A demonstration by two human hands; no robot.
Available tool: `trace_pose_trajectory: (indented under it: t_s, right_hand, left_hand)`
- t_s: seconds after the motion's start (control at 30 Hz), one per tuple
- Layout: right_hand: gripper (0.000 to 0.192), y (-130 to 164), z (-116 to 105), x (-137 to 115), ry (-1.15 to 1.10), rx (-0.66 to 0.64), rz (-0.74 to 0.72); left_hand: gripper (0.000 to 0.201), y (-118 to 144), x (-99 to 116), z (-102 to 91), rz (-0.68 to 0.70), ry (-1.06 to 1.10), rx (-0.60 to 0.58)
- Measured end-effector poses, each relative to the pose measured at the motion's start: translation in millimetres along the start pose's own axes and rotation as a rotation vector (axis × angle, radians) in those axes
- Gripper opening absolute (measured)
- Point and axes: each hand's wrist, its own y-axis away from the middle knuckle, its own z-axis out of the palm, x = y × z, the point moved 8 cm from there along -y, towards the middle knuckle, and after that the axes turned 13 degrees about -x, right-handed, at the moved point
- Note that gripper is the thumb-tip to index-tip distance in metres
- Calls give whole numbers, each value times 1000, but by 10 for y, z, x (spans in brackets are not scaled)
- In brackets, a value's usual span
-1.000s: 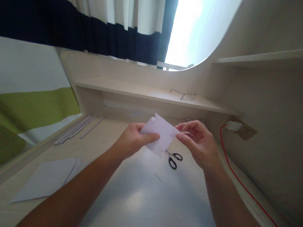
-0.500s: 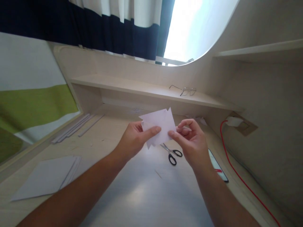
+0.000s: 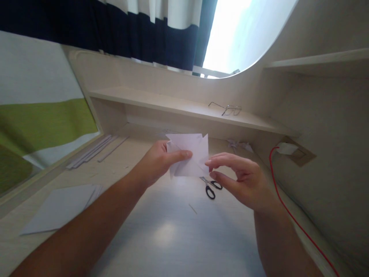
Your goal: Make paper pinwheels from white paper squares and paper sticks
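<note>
No brand, label or writing can be read anywhere in view; the folded white paper (image 3: 188,154) is blank on the side that shows.

The left hand (image 3: 157,163) pinches that paper between thumb and fingers, holding it in the air above the far middle of the bench (image 3: 173,238). The right hand (image 3: 245,181) is just beside the paper's right lower corner, fingers loosely spread and gripping nothing; whether its fingertips touch the paper's edge cannot be told.

The bench is pale wood grain with a soft glare in its near middle. Black-handled scissors (image 3: 210,187) lie on it under the paper, their blades partly hidden behind it. A stack of white sheets (image 3: 62,207) lies at the near left, and long thin paper strips (image 3: 92,152) lie along the far left edge. A thin sliver (image 3: 192,209) lies near the scissors.

A low shelf (image 3: 173,107) runs along the far wall and bears a pair of eyeglasses (image 3: 227,109). A red cable (image 3: 284,204) runs from a wall socket (image 3: 291,150) on the right down towards the near edge, where it is cut off. Small crumpled scraps (image 3: 239,145) under the shelf are too blurred to make out. Dark blue and white curtains (image 3: 144,34) hang beyond, beside a bright, washed-out window (image 3: 239,34).
</note>
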Motion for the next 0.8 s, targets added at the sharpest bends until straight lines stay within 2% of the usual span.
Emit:
trace_pose_trajectory:
  t_s: [0.2,0.43,0.8]
  right_hand:
    - [11,-55,71,-42,20,-38,-6]
    - [8,-46,104,36,-23,-27,33]
    - [11,5,57,214,-74,108,154]
  left_hand:
    - [22,11,28,27,-8,-37,-6]
    - [21,15,23,31,12,-47,-17]
    - [24,32,61,20,27,-118,60]
